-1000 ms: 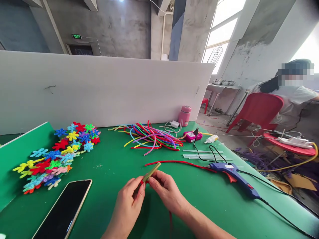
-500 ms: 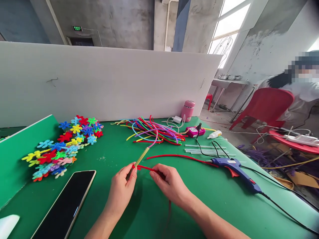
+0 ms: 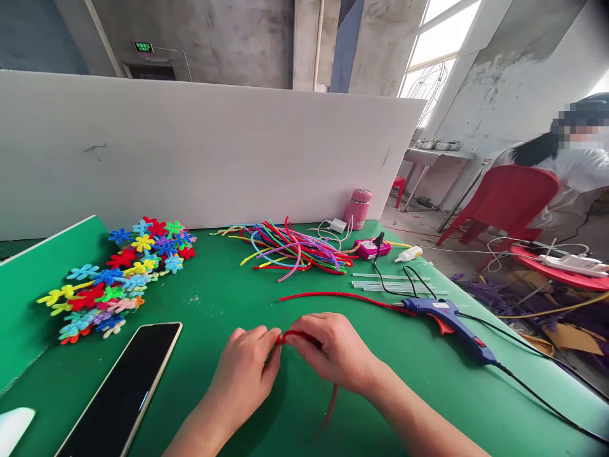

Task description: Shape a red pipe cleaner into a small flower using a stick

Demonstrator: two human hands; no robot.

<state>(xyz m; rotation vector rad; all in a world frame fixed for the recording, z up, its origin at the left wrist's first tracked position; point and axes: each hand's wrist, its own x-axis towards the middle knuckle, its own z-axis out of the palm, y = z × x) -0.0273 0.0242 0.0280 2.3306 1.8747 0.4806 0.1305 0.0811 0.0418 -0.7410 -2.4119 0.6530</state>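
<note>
Both my hands meet over the middle of the green table, holding a red pipe cleaner (image 3: 280, 339). My left hand (image 3: 247, 365) pinches its bent end between thumb and fingers. Close beside it, my right hand (image 3: 335, 352) is closed round the same pipe cleaner. A reddish tail hangs below the right hand, somewhat blurred. Another red pipe cleaner (image 3: 328, 294) lies beyond my hands, reaching to the nozzle of a blue glue gun (image 3: 451, 324). Much of the held piece is hidden by my fingers.
Pipe-cleaner flowers (image 3: 121, 276) are heaped at left, near a phone (image 3: 124, 387). At the back lie loose pipe cleaners (image 3: 299, 251), a pink bottle (image 3: 359, 208) and clear glue sticks (image 3: 399, 283). Black cords trail at right. A person sits on a red chair (image 3: 504, 197).
A yellowish stick that stood up from my left hand is out of sight. My left hand has moved right, close against my right hand. The view has shifted slightly.
</note>
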